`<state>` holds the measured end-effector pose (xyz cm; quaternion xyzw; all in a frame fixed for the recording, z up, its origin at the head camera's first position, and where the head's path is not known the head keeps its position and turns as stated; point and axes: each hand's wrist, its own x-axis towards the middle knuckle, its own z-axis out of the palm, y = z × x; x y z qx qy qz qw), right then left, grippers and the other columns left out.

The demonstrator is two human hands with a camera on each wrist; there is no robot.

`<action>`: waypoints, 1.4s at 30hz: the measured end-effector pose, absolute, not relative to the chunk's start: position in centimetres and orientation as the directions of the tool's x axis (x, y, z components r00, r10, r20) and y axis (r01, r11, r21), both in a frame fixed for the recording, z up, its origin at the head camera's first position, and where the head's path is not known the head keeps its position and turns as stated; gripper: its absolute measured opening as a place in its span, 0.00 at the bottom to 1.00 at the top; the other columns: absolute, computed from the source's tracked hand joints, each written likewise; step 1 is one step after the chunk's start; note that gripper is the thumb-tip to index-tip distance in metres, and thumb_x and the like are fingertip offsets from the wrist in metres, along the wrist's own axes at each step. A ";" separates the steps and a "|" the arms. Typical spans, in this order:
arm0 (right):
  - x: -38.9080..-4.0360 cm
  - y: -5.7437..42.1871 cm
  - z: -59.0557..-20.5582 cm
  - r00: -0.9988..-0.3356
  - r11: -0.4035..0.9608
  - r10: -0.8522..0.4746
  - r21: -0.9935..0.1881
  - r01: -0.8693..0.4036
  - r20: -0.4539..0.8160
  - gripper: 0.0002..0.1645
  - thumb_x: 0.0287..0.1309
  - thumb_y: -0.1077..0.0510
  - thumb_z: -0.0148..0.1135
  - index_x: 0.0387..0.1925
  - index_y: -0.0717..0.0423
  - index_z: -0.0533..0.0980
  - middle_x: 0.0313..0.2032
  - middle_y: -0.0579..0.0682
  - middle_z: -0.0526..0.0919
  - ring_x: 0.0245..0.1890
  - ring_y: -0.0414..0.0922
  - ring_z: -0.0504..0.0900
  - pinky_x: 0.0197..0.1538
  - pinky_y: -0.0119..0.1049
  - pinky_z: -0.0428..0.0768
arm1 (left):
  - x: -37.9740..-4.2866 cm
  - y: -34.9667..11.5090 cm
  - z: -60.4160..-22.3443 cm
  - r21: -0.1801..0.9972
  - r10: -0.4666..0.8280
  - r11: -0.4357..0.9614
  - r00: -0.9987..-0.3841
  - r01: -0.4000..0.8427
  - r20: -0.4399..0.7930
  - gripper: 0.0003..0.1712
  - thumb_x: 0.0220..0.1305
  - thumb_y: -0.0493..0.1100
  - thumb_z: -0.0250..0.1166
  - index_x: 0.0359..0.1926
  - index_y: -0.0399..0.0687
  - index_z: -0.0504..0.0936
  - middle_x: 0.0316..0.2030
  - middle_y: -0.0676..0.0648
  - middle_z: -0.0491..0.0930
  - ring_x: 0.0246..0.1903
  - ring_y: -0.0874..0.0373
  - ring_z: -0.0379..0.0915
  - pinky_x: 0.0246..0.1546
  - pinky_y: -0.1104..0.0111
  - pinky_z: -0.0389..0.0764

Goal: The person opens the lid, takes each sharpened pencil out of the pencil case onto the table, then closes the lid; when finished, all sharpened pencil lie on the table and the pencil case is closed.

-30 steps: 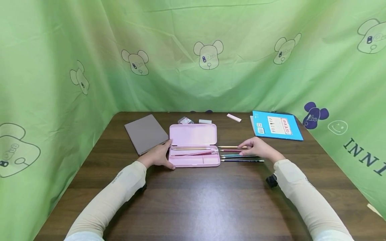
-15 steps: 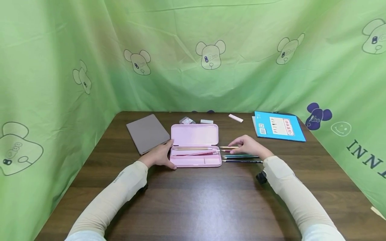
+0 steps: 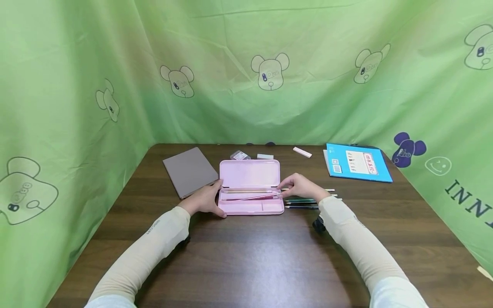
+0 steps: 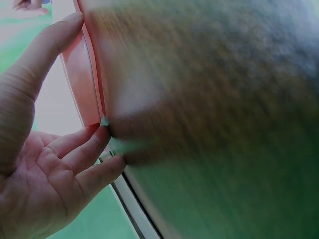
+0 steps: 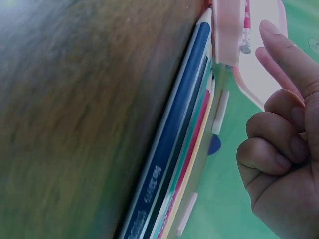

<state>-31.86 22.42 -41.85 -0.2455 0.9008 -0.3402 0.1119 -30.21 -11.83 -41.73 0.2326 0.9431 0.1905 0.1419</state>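
A pink pencil case (image 3: 235,208) lies with its lid raised, holding a few pencils, among them a red one (image 3: 256,197) slanting across its long compartment. My left hand (image 3: 204,199) grips the case's left end, thumb at the front edge and fingers round the side. At the right end is my right hand (image 3: 302,187), its thumb and index finger extended close to the red pencil's eraser end (image 5: 245,47); the other fingers are curled in. Nothing shows between thumb and finger. Several pencils, including a dark blue one (image 5: 169,144), lie side by side right of the case, partly under this hand.
Left of the case lies a grey notebook (image 3: 190,172). Behind it are a small clear packet with a label (image 3: 240,155), a white eraser (image 3: 265,156) and a slim pink block (image 3: 302,152). A blue booklet (image 3: 360,162) occupies the back right, before the green curtain (image 3: 231,107).
My right hand has moved left, from over the loose pencils to the right end of the case. The left hand keeps its hold there.
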 end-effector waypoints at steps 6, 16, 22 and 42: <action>-32.0 21.9 -42.3 -0.850 0.652 -0.525 -0.659 -0.374 -0.038 0.13 0.44 0.59 0.71 0.35 0.60 0.84 0.15 0.42 0.69 0.16 0.36 0.62 0.20 0.28 0.63 | -30.2 -11.9 -41.9 0.424 0.495 0.818 -0.852 0.390 -0.172 0.69 0.36 0.58 0.77 0.71 0.37 0.45 0.64 0.35 0.64 0.61 0.44 0.64 0.61 0.55 0.66; -32.3 21.6 -42.8 -0.855 0.676 -0.516 -0.635 -0.374 -0.045 0.08 0.44 0.58 0.72 0.28 0.58 0.83 0.12 0.39 0.64 0.16 0.36 0.61 0.21 0.28 0.60 | -30.0 -11.8 -41.6 0.429 0.492 0.818 -0.853 0.384 -0.175 0.70 0.35 0.59 0.77 0.71 0.38 0.45 0.64 0.36 0.63 0.62 0.45 0.63 0.61 0.55 0.65; -31.9 21.4 -42.5 -0.867 0.674 -0.498 -0.644 -0.362 -0.034 0.05 0.44 0.59 0.71 0.25 0.58 0.83 0.12 0.39 0.65 0.16 0.36 0.62 0.22 0.28 0.61 | -29.9 -11.8 -41.5 0.424 0.486 0.823 -0.855 0.377 -0.183 0.70 0.35 0.59 0.77 0.71 0.38 0.45 0.65 0.35 0.62 0.62 0.45 0.63 0.61 0.55 0.65; -30.4 25.0 -41.4 -0.923 0.703 -0.385 -0.656 -0.275 -0.026 0.09 0.45 0.53 0.71 0.25 0.54 0.84 0.22 0.44 0.83 0.22 0.38 0.68 0.26 0.31 0.68 | -30.2 -11.9 -41.6 0.428 0.490 0.820 -0.852 0.379 -0.183 0.70 0.35 0.59 0.77 0.71 0.38 0.45 0.65 0.35 0.62 0.62 0.44 0.63 0.61 0.54 0.65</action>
